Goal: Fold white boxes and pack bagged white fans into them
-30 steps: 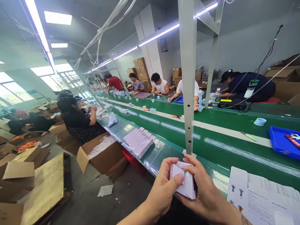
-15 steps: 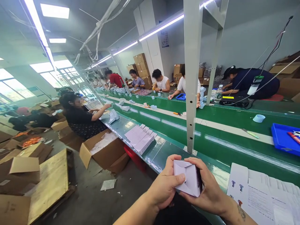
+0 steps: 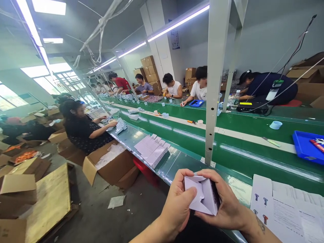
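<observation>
A small white carton [image 3: 199, 195] is held between both hands near the bottom centre, its end flaps facing the camera and partly folded inward, with a gap at the right. My left hand [image 3: 178, 199] grips its left side, the thumb pressed on a flap. Around the right side and top wraps my right hand [image 3: 224, 199], its fingertips at the upper edge and its thumb beneath. To the right lies a row of overlapping flat white printed cartons [image 3: 286, 209]. More white cartons [image 3: 152, 148] lie on the bench ahead to the left.
A metal post [image 3: 211, 135] rises beyond my hands beside the green conveyor [image 3: 243, 158]. At the right is a blue tray [image 3: 301, 157]. An open cardboard box [image 3: 111, 175] stands below the bench at left. Several people sit along the line, one [image 3: 86, 125] on the left side.
The flaps of the held carton have shifted, and the opening at its right is wider. The camera view has moved slightly. The person at left has drawn the outstretched arm back.
</observation>
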`<state>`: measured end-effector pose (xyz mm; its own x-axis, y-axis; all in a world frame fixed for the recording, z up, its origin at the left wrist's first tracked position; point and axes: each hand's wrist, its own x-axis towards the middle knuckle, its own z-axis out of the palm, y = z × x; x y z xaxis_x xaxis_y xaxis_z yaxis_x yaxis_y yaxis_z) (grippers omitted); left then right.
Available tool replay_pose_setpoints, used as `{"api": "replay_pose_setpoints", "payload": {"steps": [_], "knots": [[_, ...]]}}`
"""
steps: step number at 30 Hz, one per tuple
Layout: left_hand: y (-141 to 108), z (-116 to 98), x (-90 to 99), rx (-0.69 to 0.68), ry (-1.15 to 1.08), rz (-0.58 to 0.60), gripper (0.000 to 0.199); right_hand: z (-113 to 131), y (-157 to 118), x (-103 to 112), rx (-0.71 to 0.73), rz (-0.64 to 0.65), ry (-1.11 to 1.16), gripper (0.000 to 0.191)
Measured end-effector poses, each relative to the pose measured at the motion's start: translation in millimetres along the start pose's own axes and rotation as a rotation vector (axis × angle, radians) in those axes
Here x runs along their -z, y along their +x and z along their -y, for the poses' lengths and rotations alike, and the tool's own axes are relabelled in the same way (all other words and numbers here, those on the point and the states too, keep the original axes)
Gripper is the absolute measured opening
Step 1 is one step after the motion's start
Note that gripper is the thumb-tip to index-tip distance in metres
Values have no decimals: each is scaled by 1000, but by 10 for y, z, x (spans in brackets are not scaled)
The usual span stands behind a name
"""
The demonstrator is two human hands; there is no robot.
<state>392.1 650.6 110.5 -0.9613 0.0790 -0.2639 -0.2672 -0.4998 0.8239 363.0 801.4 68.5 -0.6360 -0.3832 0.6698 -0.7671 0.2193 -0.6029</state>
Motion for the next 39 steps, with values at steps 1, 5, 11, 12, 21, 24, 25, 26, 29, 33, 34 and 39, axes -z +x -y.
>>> {"api": "replay_pose_setpoints", "payload": {"steps": [1, 5, 11, 12, 21, 24, 25, 26, 29, 33, 34, 39], "knots": [[-1, -12, -1, -1, 28, 1, 40, -5, 9, -5, -11, 7, 10, 74], [72, -28, 90, -7, 173, 41, 37, -30, 23, -98, -55, -7, 59, 76], [280, -208, 422, -95, 649, 347, 58, -87, 32, -197, -150, 6, 101, 78], [306, -247, 468, -102, 702, 405, 61, -92, 36, -211, -181, 15, 129, 78], [600, -128, 655, -58, 180, 322, 68, -217, 197, -417, -75, -49, 113, 80], [623, -78, 694, 45, 108, 240, 71, -288, 230, -512, -57, -147, 144, 75], [631, -88, 720, 70, 143, 261, 72, -314, 222, -574, -34, -171, 154, 74], [644, -109, 753, 101, 181, 293, 75, -342, 206, -650, -18, -176, 159, 73], [725, -196, 882, 191, 215, 342, 80, -448, 133, -926, -37, -191, 141, 74], [859, -258, 1066, 92, 369, 313, 71, -580, 97, -1136, -76, -236, 184, 79], [884, -264, 1110, 30, 451, 299, 66, -594, 115, -1126, -123, -198, 206, 78], [974, -258, 1279, -208, 603, 339, 46, -569, 329, -884, -973, -294, 796, 60]]}}
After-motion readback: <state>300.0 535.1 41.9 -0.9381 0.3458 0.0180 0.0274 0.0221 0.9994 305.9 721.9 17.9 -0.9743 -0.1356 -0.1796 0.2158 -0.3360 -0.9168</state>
